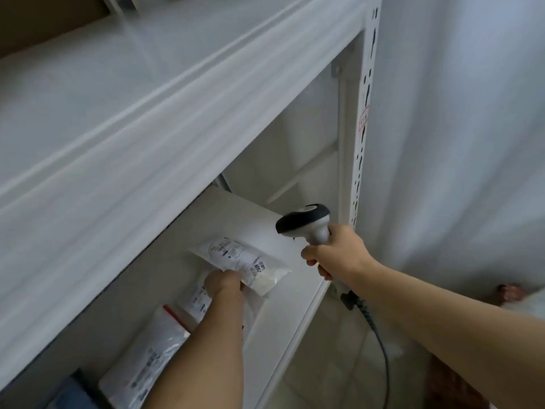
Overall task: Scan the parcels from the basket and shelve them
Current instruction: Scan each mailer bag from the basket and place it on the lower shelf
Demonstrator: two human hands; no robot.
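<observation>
White parcel [244, 265] pinched in left hand [222, 283] near shelf edge [298, 320]; right hand [336, 255] gripping scanner [306, 224].

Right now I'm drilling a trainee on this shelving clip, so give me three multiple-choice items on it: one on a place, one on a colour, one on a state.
1. Where is the parcel that the left hand holds?
A. over the lower shelf
B. on the floor
C. on the top shelf

2. What colour is the scanner head?
A. red
B. black and white
C. yellow

3. What is the right hand doing?
A. hanging open
B. pressing flat on the post
C. gripping the scanner's handle

Answers:
1 A: the parcel sits above the lower board, inside the rack.
2 B: dark casing with a pale top.
3 C: fingers curl round the handle, cable trailing below.
</observation>
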